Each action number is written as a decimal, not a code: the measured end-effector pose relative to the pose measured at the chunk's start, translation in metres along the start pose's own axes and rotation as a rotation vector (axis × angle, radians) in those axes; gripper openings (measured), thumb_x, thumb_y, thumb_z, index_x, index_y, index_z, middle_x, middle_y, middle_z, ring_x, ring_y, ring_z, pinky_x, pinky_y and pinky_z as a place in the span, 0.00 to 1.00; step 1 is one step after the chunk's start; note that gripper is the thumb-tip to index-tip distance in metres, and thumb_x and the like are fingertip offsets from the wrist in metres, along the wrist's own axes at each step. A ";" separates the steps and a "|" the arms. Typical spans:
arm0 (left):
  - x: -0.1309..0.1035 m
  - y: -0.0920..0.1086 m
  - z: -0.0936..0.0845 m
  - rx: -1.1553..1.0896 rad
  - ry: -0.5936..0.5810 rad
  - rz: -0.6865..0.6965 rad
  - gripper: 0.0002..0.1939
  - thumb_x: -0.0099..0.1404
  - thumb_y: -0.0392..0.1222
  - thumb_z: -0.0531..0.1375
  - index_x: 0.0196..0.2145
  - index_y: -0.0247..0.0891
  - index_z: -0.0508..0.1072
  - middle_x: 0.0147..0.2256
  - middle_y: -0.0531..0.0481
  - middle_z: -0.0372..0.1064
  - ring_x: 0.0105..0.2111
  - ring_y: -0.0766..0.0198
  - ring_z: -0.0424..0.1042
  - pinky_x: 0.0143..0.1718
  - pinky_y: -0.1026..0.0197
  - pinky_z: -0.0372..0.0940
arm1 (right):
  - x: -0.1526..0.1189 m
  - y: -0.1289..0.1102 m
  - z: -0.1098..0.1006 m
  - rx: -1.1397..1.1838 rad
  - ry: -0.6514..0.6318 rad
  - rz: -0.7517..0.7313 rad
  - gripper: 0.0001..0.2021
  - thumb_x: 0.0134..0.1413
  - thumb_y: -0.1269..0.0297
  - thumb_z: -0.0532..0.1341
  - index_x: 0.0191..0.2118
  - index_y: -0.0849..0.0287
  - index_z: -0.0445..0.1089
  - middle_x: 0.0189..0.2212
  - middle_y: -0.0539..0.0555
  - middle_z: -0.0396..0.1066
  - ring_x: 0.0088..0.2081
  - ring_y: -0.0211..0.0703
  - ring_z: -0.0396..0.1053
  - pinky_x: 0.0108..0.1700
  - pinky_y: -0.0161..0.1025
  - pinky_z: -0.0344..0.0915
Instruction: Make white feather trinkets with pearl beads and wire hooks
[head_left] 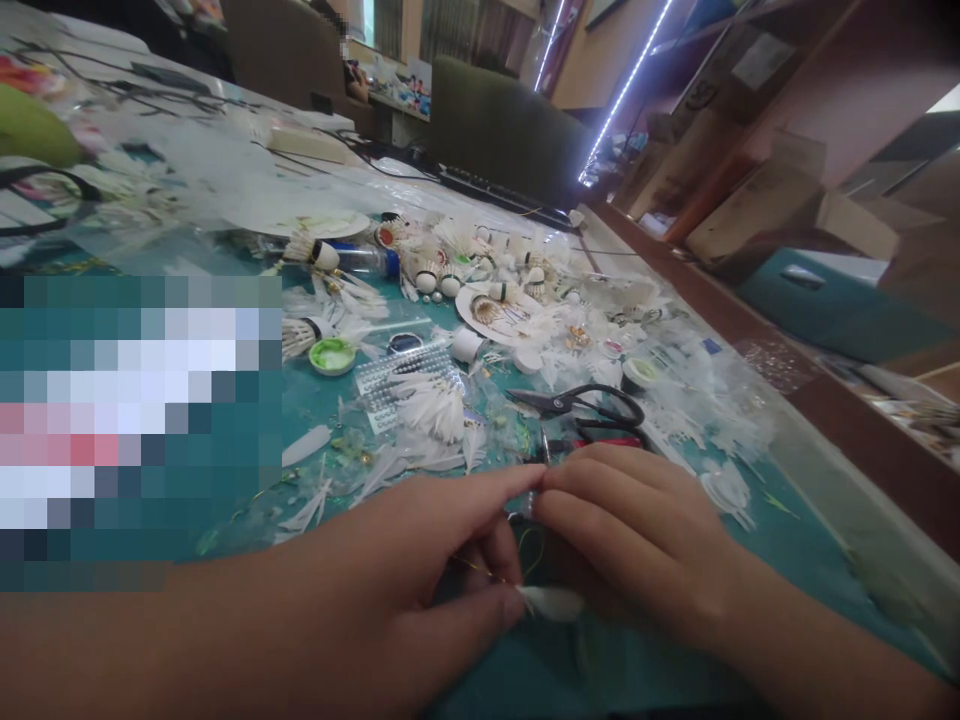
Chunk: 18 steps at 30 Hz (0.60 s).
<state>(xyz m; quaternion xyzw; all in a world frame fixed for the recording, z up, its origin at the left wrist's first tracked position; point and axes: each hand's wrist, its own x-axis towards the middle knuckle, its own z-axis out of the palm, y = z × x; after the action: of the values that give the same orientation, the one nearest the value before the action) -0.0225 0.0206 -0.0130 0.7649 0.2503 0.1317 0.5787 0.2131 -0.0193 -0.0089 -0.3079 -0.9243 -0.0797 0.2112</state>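
My left hand (427, 545) pinches a small white feather (553, 602) between thumb and fingers, low in the middle of the head view. A thin gold wire (480, 568) runs from its fingers and loops toward the right. My right hand (637, 515) is closed beside it, with its fingertips meeting the left index fingertip; what they grip is hidden. A narrow silver metal tip (545, 447) shows just beyond the fingertips. Black-handled scissors (577, 402) lie on the green mat (315, 510) beyond my right hand, with a red-handled tool (611, 442) next to them.
Feathers (431, 408), shuttlecocks (324, 253), a sheet of stick-on pearls (379, 390) and a green-filled lid (332, 355) crowd the mat. Behind stand a keyboard (502, 195) and a dark chair back (502, 125). Cardboard boxes (765, 200) are at right. A blurred patch covers the left side.
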 end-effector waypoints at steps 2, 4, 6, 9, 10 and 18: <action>0.000 0.000 0.000 -0.005 -0.004 -0.016 0.02 0.72 0.40 0.58 0.40 0.43 0.72 0.31 0.58 0.71 0.29 0.66 0.69 0.31 0.65 0.66 | 0.002 -0.001 -0.001 0.021 -0.021 -0.009 0.06 0.69 0.70 0.55 0.45 0.58 0.69 0.28 0.55 0.75 0.29 0.46 0.70 0.30 0.42 0.65; -0.001 -0.003 0.000 0.025 0.002 -0.032 0.03 0.71 0.41 0.59 0.37 0.43 0.72 0.31 0.57 0.71 0.30 0.65 0.70 0.31 0.65 0.65 | 0.003 -0.002 -0.001 0.047 -0.022 -0.016 0.06 0.68 0.71 0.55 0.44 0.59 0.69 0.27 0.55 0.73 0.27 0.45 0.67 0.28 0.42 0.62; -0.001 -0.005 0.001 0.057 0.001 -0.039 0.06 0.71 0.42 0.59 0.35 0.43 0.72 0.31 0.56 0.72 0.30 0.64 0.70 0.29 0.65 0.64 | 0.004 -0.004 -0.001 0.076 -0.024 -0.017 0.05 0.67 0.71 0.57 0.44 0.60 0.68 0.27 0.55 0.72 0.28 0.45 0.66 0.28 0.42 0.61; -0.001 -0.006 0.000 0.054 -0.003 -0.035 0.05 0.71 0.42 0.59 0.37 0.43 0.74 0.31 0.56 0.73 0.31 0.64 0.71 0.30 0.65 0.65 | 0.004 -0.004 -0.001 0.127 -0.033 0.009 0.06 0.63 0.74 0.58 0.43 0.59 0.67 0.27 0.54 0.72 0.27 0.45 0.66 0.28 0.42 0.60; -0.001 -0.006 0.000 0.047 -0.010 -0.035 0.04 0.71 0.41 0.59 0.38 0.43 0.74 0.32 0.56 0.73 0.31 0.64 0.71 0.30 0.65 0.66 | 0.005 -0.004 0.000 0.150 -0.034 0.020 0.07 0.61 0.75 0.58 0.42 0.58 0.67 0.27 0.53 0.72 0.27 0.44 0.65 0.28 0.42 0.59; -0.004 -0.011 0.000 0.076 -0.031 -0.010 0.06 0.72 0.42 0.59 0.41 0.46 0.77 0.33 0.58 0.75 0.32 0.64 0.72 0.31 0.66 0.64 | 0.007 -0.001 -0.001 0.268 -0.051 0.039 0.11 0.54 0.78 0.56 0.39 0.56 0.65 0.25 0.50 0.69 0.25 0.42 0.61 0.27 0.40 0.53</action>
<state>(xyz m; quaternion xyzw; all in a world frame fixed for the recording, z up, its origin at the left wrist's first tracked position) -0.0287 0.0208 -0.0229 0.7868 0.2502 0.1074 0.5539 0.2079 -0.0167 -0.0053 -0.2965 -0.9256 0.0564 0.2286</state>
